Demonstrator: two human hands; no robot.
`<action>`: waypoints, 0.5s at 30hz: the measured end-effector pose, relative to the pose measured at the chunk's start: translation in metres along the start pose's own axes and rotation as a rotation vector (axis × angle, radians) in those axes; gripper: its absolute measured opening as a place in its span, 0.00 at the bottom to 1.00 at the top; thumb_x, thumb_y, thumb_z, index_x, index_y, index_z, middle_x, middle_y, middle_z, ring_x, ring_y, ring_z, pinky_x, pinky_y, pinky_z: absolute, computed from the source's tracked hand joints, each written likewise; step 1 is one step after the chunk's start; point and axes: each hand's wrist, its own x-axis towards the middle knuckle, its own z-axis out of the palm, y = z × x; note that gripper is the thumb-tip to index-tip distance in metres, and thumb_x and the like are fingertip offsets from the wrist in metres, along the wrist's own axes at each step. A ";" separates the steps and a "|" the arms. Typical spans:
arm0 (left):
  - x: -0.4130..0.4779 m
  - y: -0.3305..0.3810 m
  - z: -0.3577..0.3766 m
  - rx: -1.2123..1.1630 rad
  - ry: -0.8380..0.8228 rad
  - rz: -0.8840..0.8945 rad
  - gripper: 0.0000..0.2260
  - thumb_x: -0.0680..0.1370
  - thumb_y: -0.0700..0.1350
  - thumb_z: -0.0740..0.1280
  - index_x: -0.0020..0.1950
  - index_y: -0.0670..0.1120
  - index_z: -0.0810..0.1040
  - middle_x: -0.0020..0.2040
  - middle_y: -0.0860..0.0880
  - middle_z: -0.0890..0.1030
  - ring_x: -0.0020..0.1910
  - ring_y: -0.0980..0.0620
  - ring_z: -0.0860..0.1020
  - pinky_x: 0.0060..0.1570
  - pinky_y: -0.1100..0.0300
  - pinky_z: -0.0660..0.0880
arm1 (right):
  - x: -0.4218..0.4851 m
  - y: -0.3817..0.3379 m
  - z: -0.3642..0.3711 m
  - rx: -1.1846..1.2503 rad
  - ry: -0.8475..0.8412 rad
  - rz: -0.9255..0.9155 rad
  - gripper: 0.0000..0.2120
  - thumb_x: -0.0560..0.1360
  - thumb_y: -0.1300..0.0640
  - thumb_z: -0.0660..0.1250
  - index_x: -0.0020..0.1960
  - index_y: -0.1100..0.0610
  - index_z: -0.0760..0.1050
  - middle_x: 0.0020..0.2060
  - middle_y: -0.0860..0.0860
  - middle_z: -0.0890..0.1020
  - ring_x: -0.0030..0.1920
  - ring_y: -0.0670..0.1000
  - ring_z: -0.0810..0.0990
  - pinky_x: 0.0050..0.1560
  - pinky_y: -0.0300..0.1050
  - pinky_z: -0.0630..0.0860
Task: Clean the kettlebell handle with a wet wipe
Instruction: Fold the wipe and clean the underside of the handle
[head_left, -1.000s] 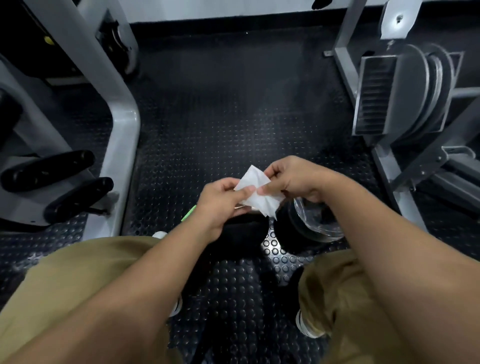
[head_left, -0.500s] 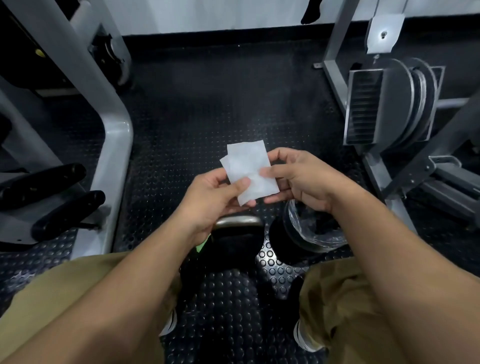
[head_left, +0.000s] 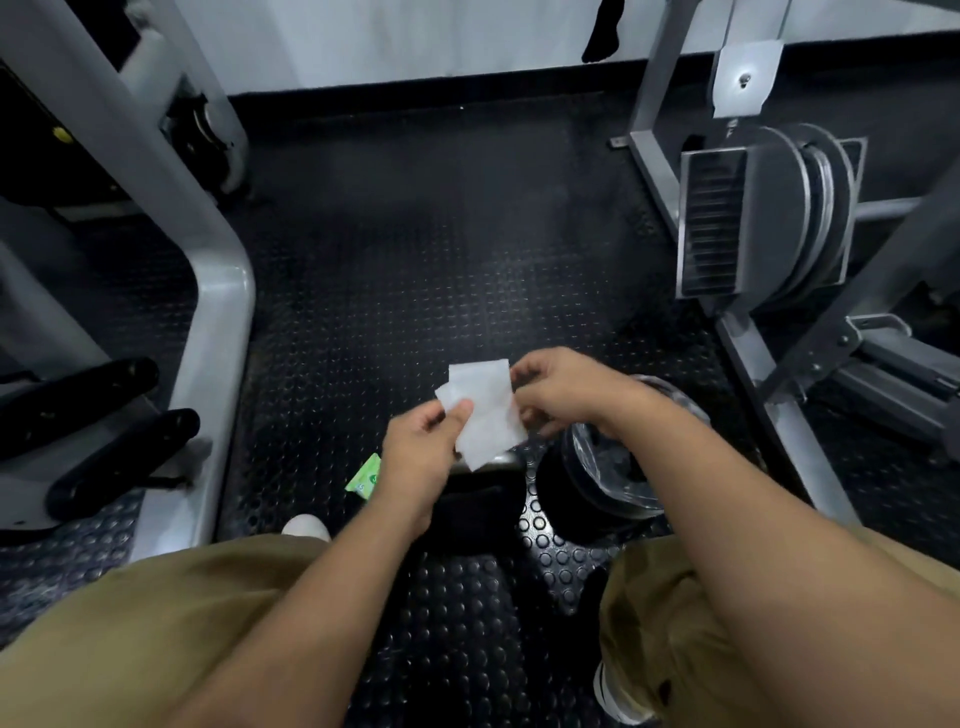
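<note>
A white wet wipe (head_left: 483, 410) is spread between both hands above the floor. My left hand (head_left: 423, 452) pinches its left edge with thumb and fingers. My right hand (head_left: 563, 389) pinches its upper right corner. Below the wipe stands a black kettlebell (head_left: 472, 512) on the studded mat; a short piece of its grey handle (head_left: 501, 460) shows under the wipe, the rest is hidden by my left hand and the wipe.
A black bin lined with clear plastic (head_left: 608, 483) stands right of the kettlebell. A green wipe packet (head_left: 365, 477) lies on the mat to the left. Grey machine frames (head_left: 218, 322) and a weight-plate stack (head_left: 763, 218) flank the floor. My knees fill the bottom.
The wipe has gone from crumpled to unfolded and flat. My hands have spread a little apart with it, and the green packet now shows on the floor.
</note>
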 end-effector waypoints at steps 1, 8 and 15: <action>0.006 -0.023 0.002 0.047 0.046 -0.029 0.14 0.77 0.56 0.73 0.49 0.45 0.86 0.44 0.45 0.88 0.43 0.42 0.85 0.47 0.48 0.81 | 0.008 0.006 0.008 -0.119 0.029 -0.010 0.13 0.75 0.61 0.68 0.58 0.52 0.82 0.51 0.53 0.87 0.49 0.55 0.86 0.51 0.54 0.85; 0.021 -0.138 0.004 0.225 0.209 -0.290 0.12 0.83 0.44 0.67 0.40 0.44 0.77 0.42 0.42 0.82 0.44 0.45 0.78 0.47 0.51 0.74 | 0.053 0.064 0.078 -0.503 -0.079 -0.019 0.25 0.77 0.54 0.72 0.73 0.51 0.74 0.65 0.52 0.81 0.61 0.54 0.82 0.64 0.48 0.77; 0.056 -0.161 0.028 0.036 0.168 -0.507 0.09 0.84 0.44 0.63 0.56 0.43 0.82 0.52 0.39 0.85 0.53 0.37 0.84 0.45 0.46 0.84 | 0.072 0.095 0.095 -0.602 -0.070 0.022 0.06 0.75 0.59 0.68 0.49 0.49 0.80 0.44 0.50 0.84 0.46 0.56 0.83 0.45 0.44 0.78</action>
